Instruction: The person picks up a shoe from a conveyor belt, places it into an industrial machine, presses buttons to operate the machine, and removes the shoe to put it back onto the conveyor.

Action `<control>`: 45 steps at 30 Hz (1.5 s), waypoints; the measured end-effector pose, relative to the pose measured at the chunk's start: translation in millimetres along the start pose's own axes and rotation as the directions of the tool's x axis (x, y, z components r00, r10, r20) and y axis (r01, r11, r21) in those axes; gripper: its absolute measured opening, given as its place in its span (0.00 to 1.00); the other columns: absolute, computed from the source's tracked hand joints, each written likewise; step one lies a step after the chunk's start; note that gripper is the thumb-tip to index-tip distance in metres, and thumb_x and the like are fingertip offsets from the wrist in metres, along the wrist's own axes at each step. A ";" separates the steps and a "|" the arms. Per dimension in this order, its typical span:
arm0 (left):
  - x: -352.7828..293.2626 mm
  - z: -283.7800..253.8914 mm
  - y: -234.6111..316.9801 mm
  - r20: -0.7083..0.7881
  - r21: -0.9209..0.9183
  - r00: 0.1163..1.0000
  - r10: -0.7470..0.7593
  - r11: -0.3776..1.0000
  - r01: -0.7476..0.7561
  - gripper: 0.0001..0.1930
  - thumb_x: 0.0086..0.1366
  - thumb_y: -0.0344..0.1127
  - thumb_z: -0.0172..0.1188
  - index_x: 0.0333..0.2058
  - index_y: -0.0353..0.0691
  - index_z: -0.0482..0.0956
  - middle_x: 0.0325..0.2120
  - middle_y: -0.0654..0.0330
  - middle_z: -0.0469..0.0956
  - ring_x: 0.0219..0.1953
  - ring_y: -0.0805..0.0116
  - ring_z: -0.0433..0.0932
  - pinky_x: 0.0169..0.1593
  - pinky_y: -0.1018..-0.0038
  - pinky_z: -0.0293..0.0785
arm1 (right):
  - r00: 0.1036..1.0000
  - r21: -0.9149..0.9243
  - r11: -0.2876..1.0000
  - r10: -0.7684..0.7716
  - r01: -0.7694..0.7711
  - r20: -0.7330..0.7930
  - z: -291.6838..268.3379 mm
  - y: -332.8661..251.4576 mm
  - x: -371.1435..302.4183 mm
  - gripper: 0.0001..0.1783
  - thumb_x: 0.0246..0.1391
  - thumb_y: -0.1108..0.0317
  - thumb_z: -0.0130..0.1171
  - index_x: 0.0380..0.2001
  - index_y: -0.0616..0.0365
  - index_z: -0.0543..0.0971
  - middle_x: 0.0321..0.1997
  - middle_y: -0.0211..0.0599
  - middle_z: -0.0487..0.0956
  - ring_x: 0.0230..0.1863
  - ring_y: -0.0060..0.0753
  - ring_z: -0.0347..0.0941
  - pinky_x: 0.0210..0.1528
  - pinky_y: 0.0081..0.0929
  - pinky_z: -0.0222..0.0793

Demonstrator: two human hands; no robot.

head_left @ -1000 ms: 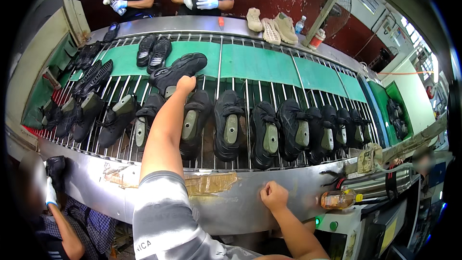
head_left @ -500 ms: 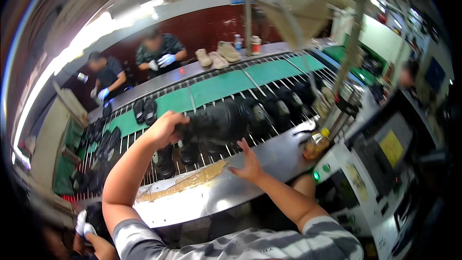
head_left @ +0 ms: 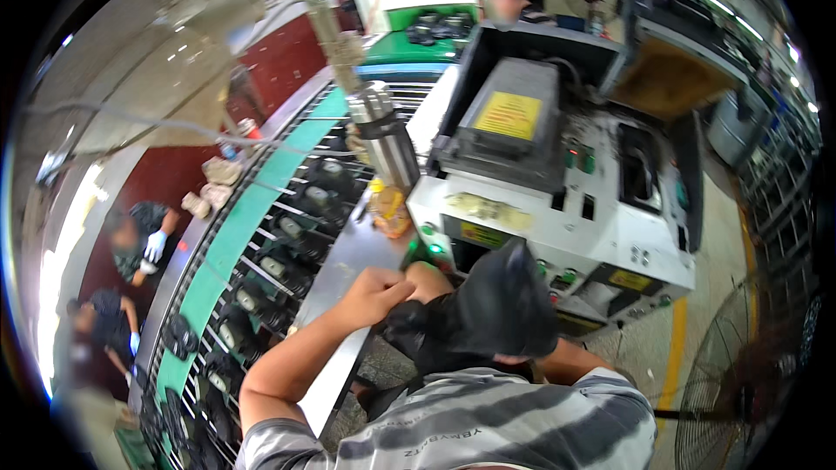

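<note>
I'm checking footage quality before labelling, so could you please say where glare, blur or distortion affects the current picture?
Head view: glaring white light at left; head view: the black shoe looks soft, little detail showing; head view: fisheye bending curves the green strip, with black corners around the picture.

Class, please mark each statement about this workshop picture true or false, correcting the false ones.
1. The person's left hand is bare. True.
2. The large shoe in front of the person is white. False: it is black.
3. The bottle beside the white machine has a yellow cap. True.
4. The long strip beside the row of shoes is red. False: it is green.
</note>
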State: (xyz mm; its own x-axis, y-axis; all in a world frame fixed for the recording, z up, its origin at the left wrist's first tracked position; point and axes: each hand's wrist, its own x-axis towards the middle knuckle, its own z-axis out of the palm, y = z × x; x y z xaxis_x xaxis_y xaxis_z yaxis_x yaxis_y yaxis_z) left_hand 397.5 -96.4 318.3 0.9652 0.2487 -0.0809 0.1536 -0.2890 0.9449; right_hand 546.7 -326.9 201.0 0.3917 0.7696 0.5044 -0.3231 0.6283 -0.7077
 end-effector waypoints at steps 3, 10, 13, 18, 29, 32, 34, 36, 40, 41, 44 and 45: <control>77.3 65.4 -86.0 -0.066 0.480 0.970 0.232 0.860 -0.173 0.17 0.64 0.42 0.58 0.21 0.36 0.77 0.16 0.51 0.75 0.19 0.57 0.76 0.26 0.64 0.70 | 0.944 -0.320 0.947 -0.137 0.035 -0.301 -53.4 -49.2 -46.6 0.56 0.30 0.75 0.71 0.67 0.57 0.55 0.65 0.41 0.65 0.62 0.44 0.65 0.65 0.43 0.61; 119.3 190.5 -261.8 0.105 0.665 0.992 0.067 0.737 -0.120 0.13 0.58 0.46 0.60 0.24 0.43 0.79 0.20 0.51 0.78 0.26 0.49 0.79 0.31 0.56 0.75 | 0.483 -0.847 0.439 -0.696 -0.299 -0.531 -187.2 -216.6 -11.7 0.62 0.27 0.68 0.73 0.69 0.55 0.52 0.62 0.50 0.66 0.57 0.48 0.69 0.58 0.37 0.68; 123.7 199.5 -248.5 -0.008 0.569 0.995 0.097 0.819 -0.075 0.13 0.58 0.46 0.60 0.24 0.42 0.77 0.21 0.49 0.78 0.26 0.46 0.78 0.31 0.53 0.73 | 0.472 -0.776 0.226 -0.684 -0.589 -0.557 -269.2 -282.7 29.2 0.61 0.27 0.61 0.73 0.68 0.56 0.53 0.61 0.58 0.68 0.60 0.52 0.68 0.63 0.36 0.62; 134.5 181.7 -258.3 -0.133 0.455 0.990 0.054 0.890 0.012 0.12 0.57 0.43 0.61 0.24 0.39 0.79 0.19 0.49 0.78 0.24 0.47 0.78 0.30 0.57 0.75 | 0.435 -0.416 -0.167 -0.548 -0.894 -0.715 -338.3 -317.9 142.3 0.64 0.23 0.53 0.70 0.67 0.63 0.54 0.61 0.59 0.70 0.61 0.55 0.69 0.62 0.38 0.64; 142.1 191.3 -260.7 -0.154 0.482 0.988 0.011 0.874 0.065 0.13 0.57 0.43 0.60 0.24 0.39 0.78 0.21 0.48 0.79 0.26 0.47 0.79 0.32 0.58 0.75 | 0.358 -0.231 -0.364 -0.333 -0.902 -0.872 -382.5 -249.1 137.9 0.54 0.41 0.39 0.60 0.68 0.57 0.57 0.65 0.56 0.67 0.64 0.57 0.64 0.62 0.45 0.63; 151.3 201.4 -251.0 -0.054 0.538 0.999 0.008 0.843 0.023 0.12 0.57 0.43 0.60 0.26 0.39 0.79 0.22 0.49 0.79 0.27 0.47 0.79 0.33 0.58 0.75 | 0.718 -0.409 -0.597 -0.496 -0.690 -0.488 -385.8 -231.1 63.6 0.41 0.55 0.37 0.51 0.59 0.61 0.69 0.59 0.54 0.72 0.59 0.57 0.68 0.60 0.47 0.64; 151.8 214.5 -242.7 0.051 0.520 0.999 -0.009 0.854 -0.018 0.12 0.57 0.43 0.59 0.28 0.40 0.79 0.23 0.50 0.80 0.29 0.47 0.79 0.34 0.58 0.75 | 0.847 -0.651 -0.593 -0.510 -0.474 -0.152 -340.5 -219.8 10.8 0.30 0.56 0.51 0.58 0.52 0.65 0.73 0.55 0.54 0.74 0.56 0.58 0.69 0.59 0.46 0.64; 167.9 234.7 -223.9 0.182 0.437 0.983 0.013 0.895 -0.093 0.11 0.58 0.42 0.58 0.31 0.41 0.80 0.25 0.50 0.80 0.31 0.48 0.80 0.36 0.57 0.75 | 0.804 -0.777 -0.472 -0.590 -0.416 -0.072 -288.3 -204.7 -54.4 0.14 0.51 0.71 0.63 0.39 0.67 0.76 0.41 0.51 0.77 0.43 0.58 0.71 0.48 0.45 0.68; 204.7 293.9 -174.5 0.445 0.342 0.882 0.157 0.880 -0.329 0.11 0.60 0.37 0.53 0.37 0.40 0.79 0.36 0.46 0.80 0.41 0.45 0.77 0.43 0.56 0.72 | -0.050 -0.662 0.518 -0.806 -0.541 -0.590 -266.9 -142.5 -197.1 0.09 0.54 0.71 0.55 0.25 0.58 0.66 0.26 0.29 0.62 0.28 0.21 0.57 0.32 0.26 0.57; 221.6 308.7 -162.8 0.440 0.357 0.892 0.105 0.891 -0.281 0.11 0.60 0.36 0.53 0.38 0.40 0.79 0.37 0.46 0.80 0.42 0.45 0.77 0.44 0.56 0.72 | -0.293 -0.538 0.748 -0.654 -0.389 -0.697 -268.5 -141.9 -208.7 0.10 0.54 0.68 0.55 0.24 0.55 0.65 0.25 0.28 0.61 0.26 0.21 0.55 0.32 0.24 0.55; 242.8 338.5 -177.2 0.404 0.319 0.910 0.090 0.919 -0.233 0.13 0.60 0.33 0.51 0.41 0.39 0.79 0.38 0.46 0.80 0.43 0.44 0.77 0.46 0.56 0.72 | -0.028 -0.165 0.984 -0.163 0.074 -0.986 -279.2 -165.5 -230.6 0.10 0.54 0.65 0.55 0.24 0.50 0.65 0.24 0.26 0.60 0.26 0.21 0.54 0.32 0.24 0.53; 247.3 338.9 -182.9 0.381 0.294 0.918 0.111 0.927 -0.234 0.13 0.60 0.32 0.51 0.42 0.38 0.79 0.38 0.46 0.80 0.43 0.44 0.77 0.46 0.56 0.72 | 0.026 -0.219 0.968 -0.217 -0.127 -0.976 -275.6 -164.0 -233.9 0.09 0.53 0.65 0.56 0.24 0.50 0.66 0.23 0.25 0.60 0.26 0.22 0.55 0.32 0.24 0.53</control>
State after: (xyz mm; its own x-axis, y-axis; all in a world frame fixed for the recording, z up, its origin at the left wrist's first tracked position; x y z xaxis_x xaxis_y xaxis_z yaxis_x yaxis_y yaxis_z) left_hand 679.8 -295.4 18.0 0.9836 -0.1562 -0.0903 -0.0213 -0.5975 0.8016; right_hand 745.5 -641.5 62.8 0.9209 -0.2281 -0.3161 -0.1740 0.4852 -0.8569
